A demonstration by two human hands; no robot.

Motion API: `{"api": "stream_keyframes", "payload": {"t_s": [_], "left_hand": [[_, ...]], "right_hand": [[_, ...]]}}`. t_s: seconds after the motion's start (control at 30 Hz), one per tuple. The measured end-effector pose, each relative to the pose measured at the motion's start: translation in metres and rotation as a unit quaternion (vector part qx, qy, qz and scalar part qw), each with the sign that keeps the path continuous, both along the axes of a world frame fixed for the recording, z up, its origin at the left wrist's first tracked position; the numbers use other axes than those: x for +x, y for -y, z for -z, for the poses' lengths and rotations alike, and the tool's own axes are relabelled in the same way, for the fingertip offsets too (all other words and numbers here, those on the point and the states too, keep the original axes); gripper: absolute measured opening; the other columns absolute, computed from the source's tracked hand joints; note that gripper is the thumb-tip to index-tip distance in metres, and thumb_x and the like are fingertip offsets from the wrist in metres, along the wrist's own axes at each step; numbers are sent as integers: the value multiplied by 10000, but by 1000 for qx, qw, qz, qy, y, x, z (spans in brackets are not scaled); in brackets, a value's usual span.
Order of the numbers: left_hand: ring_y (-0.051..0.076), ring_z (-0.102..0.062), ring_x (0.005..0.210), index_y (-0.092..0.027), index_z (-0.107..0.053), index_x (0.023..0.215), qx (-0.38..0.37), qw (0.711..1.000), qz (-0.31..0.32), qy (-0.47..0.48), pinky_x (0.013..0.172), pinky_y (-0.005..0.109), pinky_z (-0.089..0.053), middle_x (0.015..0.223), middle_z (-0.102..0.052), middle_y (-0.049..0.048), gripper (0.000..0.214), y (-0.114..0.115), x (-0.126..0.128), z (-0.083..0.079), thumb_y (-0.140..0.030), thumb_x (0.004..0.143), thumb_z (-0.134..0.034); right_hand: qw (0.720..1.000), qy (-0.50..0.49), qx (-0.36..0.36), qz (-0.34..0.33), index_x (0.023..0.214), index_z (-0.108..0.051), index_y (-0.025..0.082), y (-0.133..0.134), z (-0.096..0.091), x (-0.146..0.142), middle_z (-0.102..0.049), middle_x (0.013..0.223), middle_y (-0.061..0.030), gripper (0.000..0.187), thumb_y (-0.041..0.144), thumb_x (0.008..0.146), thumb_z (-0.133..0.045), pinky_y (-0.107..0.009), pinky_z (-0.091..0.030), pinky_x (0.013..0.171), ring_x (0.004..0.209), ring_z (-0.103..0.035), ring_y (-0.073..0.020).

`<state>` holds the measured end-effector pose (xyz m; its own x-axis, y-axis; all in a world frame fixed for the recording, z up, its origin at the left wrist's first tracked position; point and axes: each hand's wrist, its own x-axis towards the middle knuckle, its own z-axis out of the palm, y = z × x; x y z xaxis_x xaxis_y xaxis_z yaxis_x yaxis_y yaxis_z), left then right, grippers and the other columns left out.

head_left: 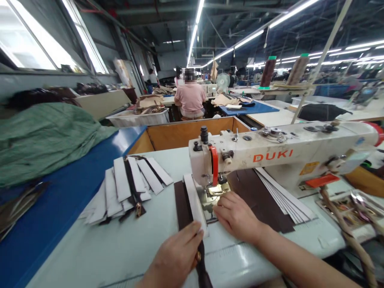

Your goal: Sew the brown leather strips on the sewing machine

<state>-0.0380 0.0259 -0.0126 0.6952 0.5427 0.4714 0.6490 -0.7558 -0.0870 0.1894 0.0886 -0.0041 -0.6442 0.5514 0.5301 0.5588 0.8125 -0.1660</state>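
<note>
My left hand is closed around the near end of a dark zipper, with a metal slider partly showing beside the fingers. The zipper runs along a white strip and a dark brown piece, left of the needle area. Beside the presser foot of the sewing machine, my right hand rests with its fingers curled together. What those fingertips pinch, if anything, is hidden.
Left on the table lies a fanned pile of white strips with zippers. Dark brown panels and stacked white strips lie under the machine arm. A tray of small parts stands at right. A person in pink sits ahead.
</note>
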Motion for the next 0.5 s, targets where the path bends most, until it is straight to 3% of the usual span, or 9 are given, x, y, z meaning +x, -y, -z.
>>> {"api": "stream_keyframes", "payload": {"t_s": [0.1, 0.17, 0.23, 0.3, 0.37, 0.43, 0.5], "left_hand": [[167, -589, 1123, -113, -553, 1183, -17, 1000, 19, 16, 958, 245, -484, 1172, -652, 98, 537, 30, -7, 4, 18, 683, -408], [156, -570, 1145, -128, -535, 1218, -46, 999, 8, 14, 958, 239, -481, 1225, -624, 94, 579, 33, -9, -5, 43, 686, -384], [178, -534, 1194, -155, -521, 1247, -99, 995, -19, -26, 978, 303, -472, 1306, -569, 100, 602, 24, -5, -25, 54, 702, -376], [251, -476, 1253, -173, -517, 1258, -168, 980, -34, -102, 1017, 446, -421, 1349, -527, 117, 614, 9, 4, -48, 35, 688, -422], [298, -496, 1216, -150, -574, 1164, -230, 958, -33, -169, 1029, 510, -367, 1261, -577, 145, 507, -5, 16, -67, -17, 679, -510], [317, -560, 1099, -123, -617, 1040, -255, 945, -21, -203, 1025, 519, -347, 1118, -629, 161, 417, -16, 29, -76, -82, 625, -631], [334, -594, 994, -102, -634, 967, -260, 940, -12, -219, 997, 519, -366, 1033, -645, 175, 458, -22, 39, -77, -109, 519, -728]], "right_hand": [[1000, 3, -1, -26, 836, -635, 145, 11, -5, 0, -568, 766, -56, 218, 153, 931, -439, -328, -388, 779, 810, -459, -199], [999, 0, -5, -34, 891, -637, 148, 24, -8, 1, -573, 782, -57, 205, 158, 934, -437, -326, -397, 772, 820, -466, -201], [999, -10, -19, -36, 948, -634, 150, 39, -9, 3, -575, 802, -62, 204, 157, 938, -430, -329, -407, 771, 841, -477, -205], [998, -26, -39, -33, 972, -627, 153, 53, -7, 4, -574, 813, -63, 210, 145, 938, -420, -333, -419, 771, 847, -489, -206], [997, -44, -54, -26, 952, -622, 157, 64, -2, 7, -571, 807, -61, 214, 130, 935, -411, -328, -433, 750, 825, -501, -203], [996, -69, -56, -19, 924, -615, 163, 70, 5, 11, -571, 796, -59, 209, 126, 932, -410, -318, -448, 721, 800, -515, -201], [994, -99, -52, -13, 925, -607, 173, 71, 10, 15, -573, 789, -55, 202, 124, 932, -411, -301, -465, 699, 788, -533, -196]]}}
